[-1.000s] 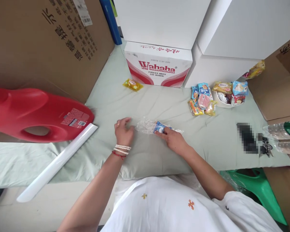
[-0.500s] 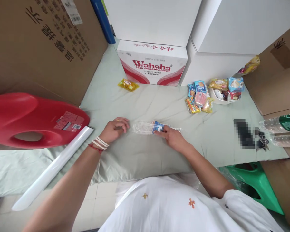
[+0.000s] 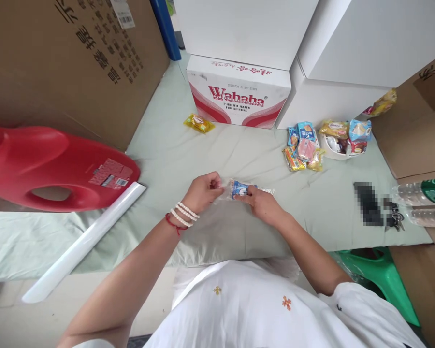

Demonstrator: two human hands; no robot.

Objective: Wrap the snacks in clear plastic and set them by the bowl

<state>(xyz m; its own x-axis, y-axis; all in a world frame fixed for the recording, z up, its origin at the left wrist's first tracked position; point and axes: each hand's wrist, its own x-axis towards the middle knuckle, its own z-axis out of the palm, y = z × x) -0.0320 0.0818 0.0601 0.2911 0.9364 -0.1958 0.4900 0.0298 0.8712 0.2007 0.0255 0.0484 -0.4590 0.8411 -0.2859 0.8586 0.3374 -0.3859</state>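
Note:
A clear plastic wrapper with a blue and white snack inside (image 3: pixel 240 189) lies on the pale green sheet (image 3: pixel 188 154) in front of me. My left hand (image 3: pixel 203 192), with bead and red-string bracelets at the wrist, pinches the wrapper's left end with closed fingers. My right hand (image 3: pixel 263 205) grips the wrapper from the right, its fingers on the blue printed part. The two hands hold the packet between them, just above the cloth.
A red plastic jug (image 3: pixel 54 166) lies on its side at left beside a white tube (image 3: pixel 83 241). A Wahaha carton (image 3: pixel 239 94) and white boxes stand behind. A yellow snack (image 3: pixel 199 123), a snack pile with a bowl (image 3: pixel 322 142), bottles (image 3: pixel 426 203) and keys (image 3: pixel 393 215) lie right.
My left hand has moved right from the bare sheet onto the wrapper's left end and closed on it. The packet now looks bunched shorter between both hands.

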